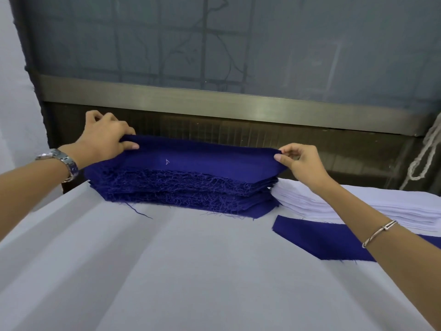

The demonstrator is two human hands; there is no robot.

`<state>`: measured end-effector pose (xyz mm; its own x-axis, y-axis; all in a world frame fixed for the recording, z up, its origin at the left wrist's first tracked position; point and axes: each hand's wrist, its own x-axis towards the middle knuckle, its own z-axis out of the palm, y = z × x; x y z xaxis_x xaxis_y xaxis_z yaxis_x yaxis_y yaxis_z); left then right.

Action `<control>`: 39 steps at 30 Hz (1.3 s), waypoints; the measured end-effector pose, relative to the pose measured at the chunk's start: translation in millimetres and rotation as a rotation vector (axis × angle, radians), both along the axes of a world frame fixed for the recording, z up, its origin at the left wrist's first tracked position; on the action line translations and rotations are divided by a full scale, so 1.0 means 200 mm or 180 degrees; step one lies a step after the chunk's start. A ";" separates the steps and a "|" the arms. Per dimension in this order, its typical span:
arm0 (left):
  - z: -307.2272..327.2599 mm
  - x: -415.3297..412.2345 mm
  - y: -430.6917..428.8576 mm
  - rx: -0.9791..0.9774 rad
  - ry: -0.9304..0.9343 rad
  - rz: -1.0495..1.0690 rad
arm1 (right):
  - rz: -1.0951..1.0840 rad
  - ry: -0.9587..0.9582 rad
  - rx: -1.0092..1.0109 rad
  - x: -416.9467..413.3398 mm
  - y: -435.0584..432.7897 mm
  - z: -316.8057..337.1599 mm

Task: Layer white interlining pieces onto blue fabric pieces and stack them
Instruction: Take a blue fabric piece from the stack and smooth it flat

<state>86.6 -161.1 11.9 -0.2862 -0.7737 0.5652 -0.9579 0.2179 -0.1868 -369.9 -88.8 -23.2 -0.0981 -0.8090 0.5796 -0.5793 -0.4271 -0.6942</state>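
Note:
A thick stack of blue fabric pieces with frayed edges lies at the far edge of the table. Its top blue piece is lifted at both ends. My left hand pinches the left end and my right hand pinches the right end. To the right of the stack sits a pile of white interlining pieces, partly hidden by my right forearm. A single blue piece lies flat in front of that pile.
The table is covered with a white cloth. Behind it runs a metal rail below a dark screened window. A white rope hangs at the far right.

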 end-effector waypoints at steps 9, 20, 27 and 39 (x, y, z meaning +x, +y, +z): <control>0.15 -0.06 0.24 0.1032 0.1237 -0.0993 | -0.0422 -0.0112 0.0121 -0.24 0.19 0.15; -0.08 -0.35 0.54 0.2338 0.2604 -0.0803 | -0.0462 -0.0061 0.1280 -0.64 0.64 0.09; -0.25 -0.47 0.71 0.3324 0.2574 -0.0781 | -0.0383 0.0187 0.2292 -0.86 0.83 -0.11; -0.50 -0.46 0.74 0.3294 0.1986 -0.0873 | 0.0021 0.1061 0.3110 -0.88 0.96 -0.19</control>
